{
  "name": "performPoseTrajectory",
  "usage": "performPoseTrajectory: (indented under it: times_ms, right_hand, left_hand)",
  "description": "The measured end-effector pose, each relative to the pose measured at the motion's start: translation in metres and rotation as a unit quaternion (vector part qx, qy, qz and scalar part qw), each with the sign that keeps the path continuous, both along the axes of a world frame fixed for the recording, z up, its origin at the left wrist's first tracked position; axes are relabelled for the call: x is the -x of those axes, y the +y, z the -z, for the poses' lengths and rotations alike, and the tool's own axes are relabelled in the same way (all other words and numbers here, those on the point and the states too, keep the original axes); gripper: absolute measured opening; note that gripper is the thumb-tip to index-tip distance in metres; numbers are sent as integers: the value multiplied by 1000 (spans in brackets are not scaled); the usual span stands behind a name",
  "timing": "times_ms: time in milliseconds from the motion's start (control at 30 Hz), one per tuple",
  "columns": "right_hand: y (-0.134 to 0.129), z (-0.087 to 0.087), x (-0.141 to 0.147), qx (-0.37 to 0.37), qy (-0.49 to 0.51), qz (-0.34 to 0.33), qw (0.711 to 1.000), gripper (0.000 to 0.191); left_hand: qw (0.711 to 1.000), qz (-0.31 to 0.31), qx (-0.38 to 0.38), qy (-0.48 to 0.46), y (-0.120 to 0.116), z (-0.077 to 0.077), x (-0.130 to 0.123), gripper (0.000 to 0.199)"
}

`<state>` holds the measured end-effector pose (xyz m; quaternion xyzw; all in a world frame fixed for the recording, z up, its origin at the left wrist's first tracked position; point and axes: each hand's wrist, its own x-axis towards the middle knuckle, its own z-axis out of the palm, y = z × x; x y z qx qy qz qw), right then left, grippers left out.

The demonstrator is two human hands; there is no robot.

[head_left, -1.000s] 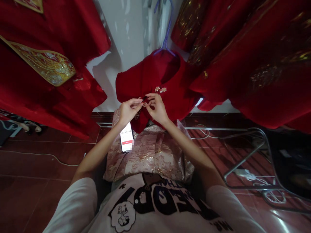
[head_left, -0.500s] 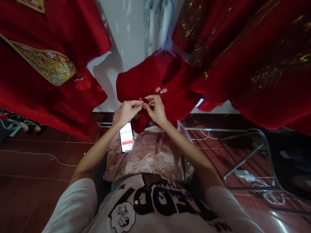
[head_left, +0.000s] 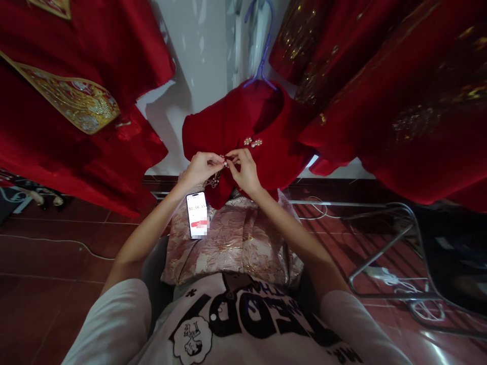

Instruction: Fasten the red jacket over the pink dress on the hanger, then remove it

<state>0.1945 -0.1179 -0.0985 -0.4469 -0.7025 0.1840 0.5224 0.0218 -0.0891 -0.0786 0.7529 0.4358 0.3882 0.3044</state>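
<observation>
A red garment (head_left: 216,121) hangs on a purple hanger (head_left: 262,61) in front of me, with its lower part over my lap. A pearl-and-gold beaded clasp (head_left: 252,142) sits on its chest. Just below, my left hand (head_left: 202,168) pinches a second beaded clasp (head_left: 224,161) at the garment's front opening. My right hand (head_left: 244,170) meets it there, thumb and forefinger closed on the same small spot; the fingers partly cover the clasp. Under my left hand dangles a beaded trim (head_left: 213,180). A lit phone (head_left: 196,217) showing a timer lies on the pink brocade cloth (head_left: 236,243) across my lap.
Red garments with gold embroidery hang at the left (head_left: 129,50) and at the right (head_left: 365,126). A metal-framed black chair (head_left: 418,238) stands at right, with white cables (head_left: 391,279) on the tiled floor (head_left: 72,253). Dark shoes (head_left: 43,200) are at far left.
My left hand has rolled a little, its fingers curling in more at the clasp. My right hand stays nearly in place. The phone has shifted very slightly, and its timer has advanced.
</observation>
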Motion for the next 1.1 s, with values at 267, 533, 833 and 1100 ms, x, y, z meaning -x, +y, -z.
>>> performPoseTrajectory:
  times_ms: [267, 533, 833, 1100]
  right_hand:
    - [-8, -3, -31, 96, 13, -62, 993, 11]
    - [-23, 5, -69, 358, -149, -70, 919, 6]
    - [-23, 22, -54, 305, -258, -82, 913, 18]
    - [-19, 16, -60, 290, -263, -77, 917, 21]
  left_hand:
    - [999, -10, 30, 5, -16, 20, 0, 25]
    - [996, -1, 31, 82, -43, 68, 0, 29]
    - [978, 39, 99, 177, -52, 72, 8, 68]
    - [995, 7, 61, 76, -51, 77, 8, 42]
